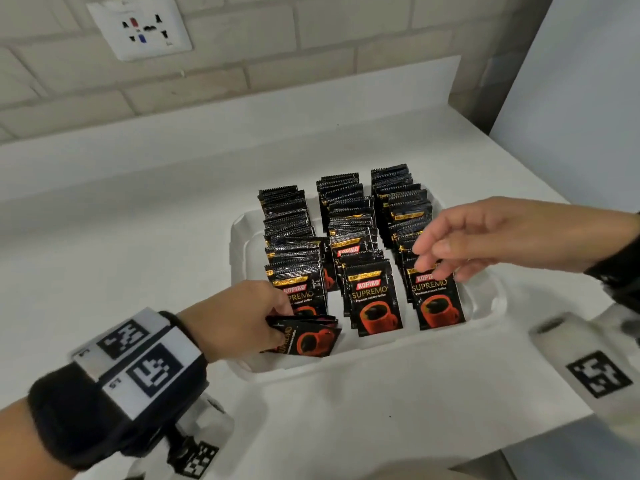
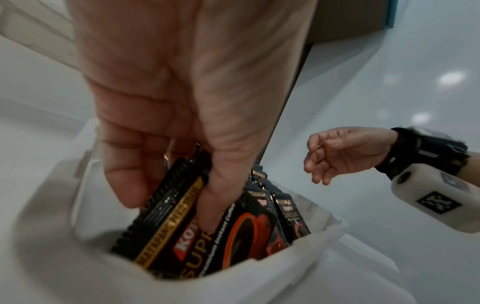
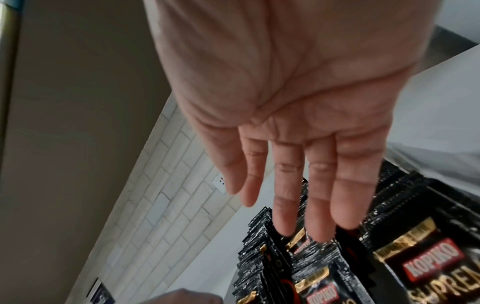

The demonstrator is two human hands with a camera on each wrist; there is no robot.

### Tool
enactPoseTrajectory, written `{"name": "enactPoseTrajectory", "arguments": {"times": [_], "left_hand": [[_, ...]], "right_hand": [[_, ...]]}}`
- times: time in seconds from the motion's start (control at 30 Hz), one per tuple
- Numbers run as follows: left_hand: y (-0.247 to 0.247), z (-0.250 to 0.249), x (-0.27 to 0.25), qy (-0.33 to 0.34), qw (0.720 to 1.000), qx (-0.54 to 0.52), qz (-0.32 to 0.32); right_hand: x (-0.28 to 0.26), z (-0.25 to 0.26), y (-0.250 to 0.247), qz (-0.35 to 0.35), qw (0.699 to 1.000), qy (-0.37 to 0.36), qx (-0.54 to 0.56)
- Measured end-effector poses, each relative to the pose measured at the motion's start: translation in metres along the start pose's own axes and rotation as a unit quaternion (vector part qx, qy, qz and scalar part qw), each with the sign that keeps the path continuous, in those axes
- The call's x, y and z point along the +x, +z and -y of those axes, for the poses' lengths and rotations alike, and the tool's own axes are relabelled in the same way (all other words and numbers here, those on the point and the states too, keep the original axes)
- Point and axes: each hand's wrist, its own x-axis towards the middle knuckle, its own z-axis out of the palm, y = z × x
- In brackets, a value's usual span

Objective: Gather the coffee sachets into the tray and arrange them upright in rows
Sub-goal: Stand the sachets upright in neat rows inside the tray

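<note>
Three rows of black coffee sachets stand upright in the white tray. My left hand grips a small bunch of sachets lying tilted at the tray's front left corner, thumb across their face. My right hand hovers with relaxed fingers just above the front of the right row; it holds nothing. In the right wrist view its fingers hang straight over the sachet tops.
The tray sits on a white counter against a tiled wall with a power socket. A white panel stands at the right. The counter's front edge is near the tray.
</note>
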Motion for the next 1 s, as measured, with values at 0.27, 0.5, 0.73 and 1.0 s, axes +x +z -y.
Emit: {"name": "enactPoseTrajectory", "arguments": {"times": [0.27,0.5,0.73,1.0], "left_hand": [[-0.036,-0.028,-0.018,0.049,0.995,-0.03,-0.087],[-0.05,-0.036,-0.008,0.084,0.887,-0.425,-0.156],[0.008,-0.052,0.012,0.044,0.752,-0.647,-0.117],[0.017,-0.05,0.017,0.048,0.731,-0.652,-0.197]], "right_hand": [[0.011,0.034,0.05,-0.003,0.989,-0.091,-0.116],[0.035,0.028,0.079,-0.108,0.978,-0.145,0.104],[0.04,0.003,0.09,-0.138,0.908,-0.094,0.383],[0.043,-0.01,0.087,-0.192,0.92,-0.108,0.324]]}}
